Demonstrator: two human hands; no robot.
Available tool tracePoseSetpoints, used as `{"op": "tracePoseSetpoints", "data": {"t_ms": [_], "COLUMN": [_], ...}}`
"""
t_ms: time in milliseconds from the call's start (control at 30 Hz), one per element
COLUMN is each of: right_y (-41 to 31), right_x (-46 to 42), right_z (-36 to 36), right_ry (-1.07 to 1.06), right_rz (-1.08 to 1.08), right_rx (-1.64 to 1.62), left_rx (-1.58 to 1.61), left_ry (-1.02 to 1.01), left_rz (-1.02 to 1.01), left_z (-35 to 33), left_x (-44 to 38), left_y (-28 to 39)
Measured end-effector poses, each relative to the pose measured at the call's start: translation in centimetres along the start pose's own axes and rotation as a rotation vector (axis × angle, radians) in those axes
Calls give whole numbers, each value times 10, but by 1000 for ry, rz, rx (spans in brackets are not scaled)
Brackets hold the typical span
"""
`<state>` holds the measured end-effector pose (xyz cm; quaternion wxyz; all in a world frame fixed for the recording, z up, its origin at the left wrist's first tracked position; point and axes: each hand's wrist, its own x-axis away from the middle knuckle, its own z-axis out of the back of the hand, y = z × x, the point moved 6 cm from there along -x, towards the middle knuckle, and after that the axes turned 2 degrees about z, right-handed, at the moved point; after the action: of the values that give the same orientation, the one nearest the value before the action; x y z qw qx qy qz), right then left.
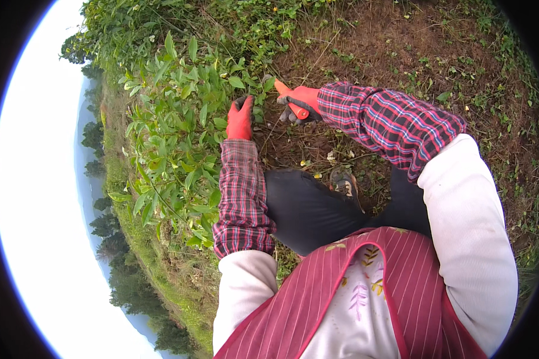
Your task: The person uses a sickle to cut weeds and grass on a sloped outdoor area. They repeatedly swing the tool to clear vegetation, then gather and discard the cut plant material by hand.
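My left hand (240, 117), in a red glove with a dark palm, is at the right edge of a leafy green shrub (179, 130). Its fingers are curled; whether a stem is between them cannot be told. Just to the right, my right hand (298, 105), gloved alike, is closed around the orange-red handle of a hand tool (302, 113). The tool points up and left towards leaves at the shrub's edge. A small greyish part shows at its far end, partly behind leaves, so its exact kind is unclear.
Reddish-brown soil (386, 49) with dry stalks and low weeds lies to the right. My shoe (345, 184) rests on the ground below my hands. Denser greenery (233, 27) grows at the top; trees (134, 287) stand on the slope at left.
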<state>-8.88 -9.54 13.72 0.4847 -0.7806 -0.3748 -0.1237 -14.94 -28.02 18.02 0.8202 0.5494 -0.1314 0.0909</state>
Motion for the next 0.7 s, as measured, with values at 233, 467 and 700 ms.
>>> {"op": "tracePoseSetpoints", "data": {"t_ms": [233, 467, 700], "right_y": [16, 3, -10], "right_x": [15, 70, 133], "right_z": [5, 37, 45], "right_ry": [-270, -263, -316], "right_rz": [-81, -81, -79], "right_rx": [-79, 46, 128], "left_rx": [-672, -609, -841], "left_ry": [160, 72, -191], "left_rz": [3, -26, -204], "left_z": [3, 19, 3], "left_x": [16, -4, -9], "left_y": [3, -29, -33]}}
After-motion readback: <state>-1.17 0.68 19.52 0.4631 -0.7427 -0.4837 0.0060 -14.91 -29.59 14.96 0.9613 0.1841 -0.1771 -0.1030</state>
